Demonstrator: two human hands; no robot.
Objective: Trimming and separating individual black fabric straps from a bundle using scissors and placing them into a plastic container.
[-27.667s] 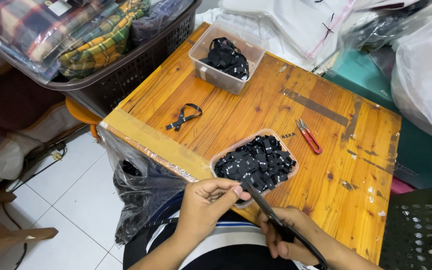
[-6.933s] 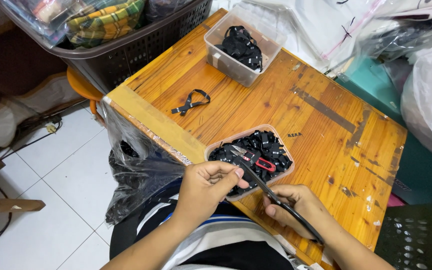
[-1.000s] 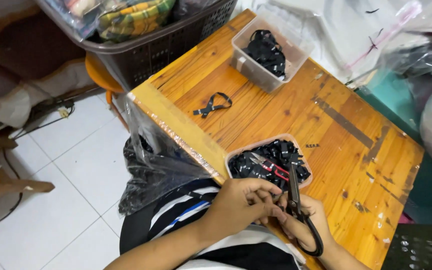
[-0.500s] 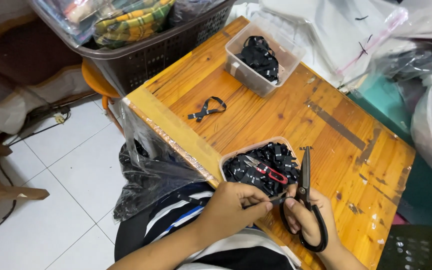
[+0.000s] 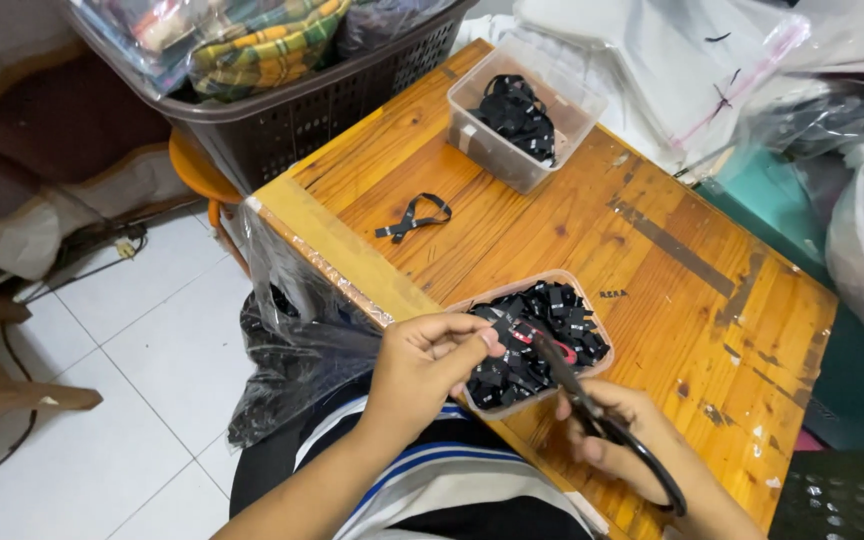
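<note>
My left hand (image 5: 430,360) pinches a small black strap piece at the near edge of a shallow clear tray (image 5: 592,374) filled with several black strap pieces (image 5: 537,340). My right hand (image 5: 624,440) grips black scissors (image 5: 592,412), whose blades point up-left toward the left fingertips. Red-handled snips (image 5: 550,342) lie inside the tray on the black pieces. A single black looped strap (image 5: 412,217) lies on the wooden table (image 5: 652,260), further left. A clear tub (image 5: 482,150) with several black straps stands at the table's far side.
A dark laundry basket (image 5: 322,105) with plaid cloth stands beyond the table's left end. A clear plastic bag (image 5: 287,330) hangs from the table's near-left edge. Plastic-wrapped bundles (image 5: 852,150) crowd the right. White tiled floor (image 5: 132,400) lies to the left.
In the last second the scissors swung from upright to pointing up-left, toward my left hand. Over the longer span the red snips went from the tabletop into the tray.
</note>
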